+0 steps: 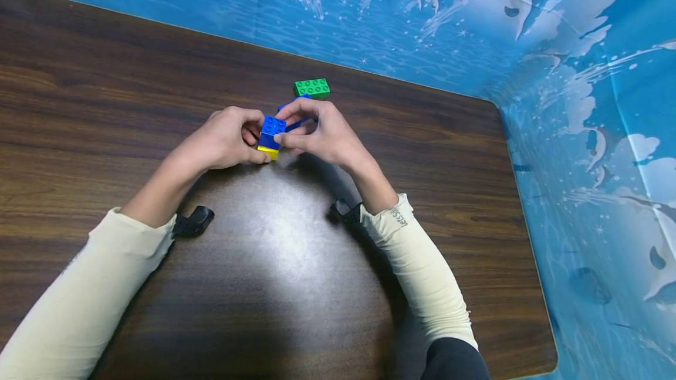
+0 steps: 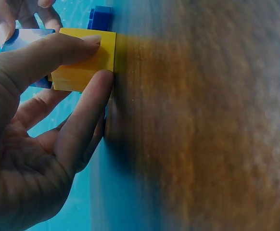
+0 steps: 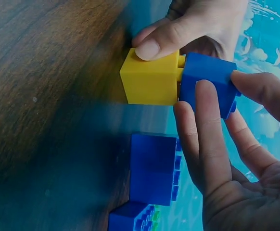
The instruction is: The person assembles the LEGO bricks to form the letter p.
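Note:
My left hand [image 1: 222,136] holds a yellow toy building brick [image 3: 149,79] low at the table, thumb on one face and fingers on the opposite side. Above it, my right hand [image 1: 330,133] pinches a blue brick [image 3: 205,72] between thumb and fingers. The blue brick sits over the yellow one slightly tilted, and yellow studs show in the gap between them in the right wrist view. In the left wrist view, the thumb lies across the yellow brick [image 2: 77,79], and the blue brick [image 2: 31,36] is partly covered by fingers.
Just behind my right hand stands another blue brick [image 3: 152,168], mostly hidden in the head view. A further blue piece [image 3: 125,216] is beside it. Farther back is a green brick [image 1: 311,88] with studs up. A blue dolphin-print sheet [image 1: 338,16] borders the wooden table [image 1: 449,192].

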`<state>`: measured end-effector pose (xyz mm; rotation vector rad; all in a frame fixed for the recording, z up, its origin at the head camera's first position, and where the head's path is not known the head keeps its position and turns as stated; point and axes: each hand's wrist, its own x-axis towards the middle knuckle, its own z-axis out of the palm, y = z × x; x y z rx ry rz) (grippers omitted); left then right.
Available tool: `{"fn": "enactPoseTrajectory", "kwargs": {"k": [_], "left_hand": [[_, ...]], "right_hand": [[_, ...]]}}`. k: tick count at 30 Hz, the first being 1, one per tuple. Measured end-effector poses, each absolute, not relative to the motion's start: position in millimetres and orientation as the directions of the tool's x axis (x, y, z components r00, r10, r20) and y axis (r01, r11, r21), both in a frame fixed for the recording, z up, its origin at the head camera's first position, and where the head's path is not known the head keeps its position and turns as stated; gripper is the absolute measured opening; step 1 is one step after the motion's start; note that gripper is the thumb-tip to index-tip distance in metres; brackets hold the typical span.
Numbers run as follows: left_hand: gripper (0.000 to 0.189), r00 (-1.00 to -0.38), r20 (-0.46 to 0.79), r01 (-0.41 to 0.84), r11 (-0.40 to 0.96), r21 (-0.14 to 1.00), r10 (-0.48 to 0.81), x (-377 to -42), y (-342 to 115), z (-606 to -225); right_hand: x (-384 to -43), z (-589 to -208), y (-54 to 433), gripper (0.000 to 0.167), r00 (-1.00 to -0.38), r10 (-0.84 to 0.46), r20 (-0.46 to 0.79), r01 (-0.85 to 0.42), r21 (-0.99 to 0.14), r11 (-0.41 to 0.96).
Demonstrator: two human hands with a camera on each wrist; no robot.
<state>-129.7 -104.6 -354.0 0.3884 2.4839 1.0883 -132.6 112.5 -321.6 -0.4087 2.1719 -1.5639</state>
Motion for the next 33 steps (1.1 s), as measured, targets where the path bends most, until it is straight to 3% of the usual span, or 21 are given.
{"fn": "enactPoseTrajectory", "kwargs": {"k": [21, 33], "left_hand": [[0.034, -0.891, -0.216, 0.142, 0.697, 0.703, 0.4, -128.7, -100.2, -352.1], [0.033, -0.895, -0.187, 0.173, 0.701, 0.692, 0.405, -126.2, -99.7, -353.7]], "right_hand": [[-130.3, -316.3, 110.2, 0.028, -0.851, -0.507, -0.139, -0.092, -0.91, 0.405], [-130.8, -316.7, 110.2, 0.031, -0.85, -0.5, -0.167, -0.052, -0.918, 0.394]]}}
